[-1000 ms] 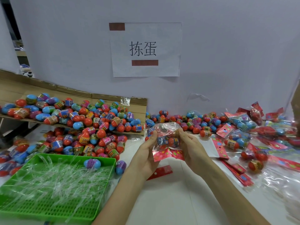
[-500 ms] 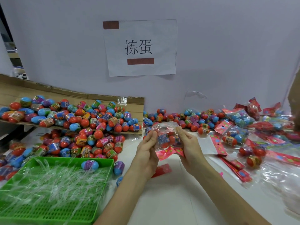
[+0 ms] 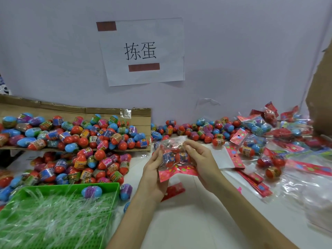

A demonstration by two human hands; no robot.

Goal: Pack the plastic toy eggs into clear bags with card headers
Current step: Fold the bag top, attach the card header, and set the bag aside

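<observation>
Clear crinkly bag of glossy ovoid eggs over the table; long axis 12–6 o'clock, pink card header at 6. Sides pinched by left hand and right hand.

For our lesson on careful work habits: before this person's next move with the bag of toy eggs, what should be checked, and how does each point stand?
1. Firm hold: ok. The left hand and right hand both grip the bag.
2. Filled: ok. Several eggs show through it.
3. Egg count: cannot tell.
4. Card header present: ok, at the bag's lower end.
5. Bag sealed: cannot tell.
6. Somewhere to put it: ok. Finished bags lie to the right.
</observation>
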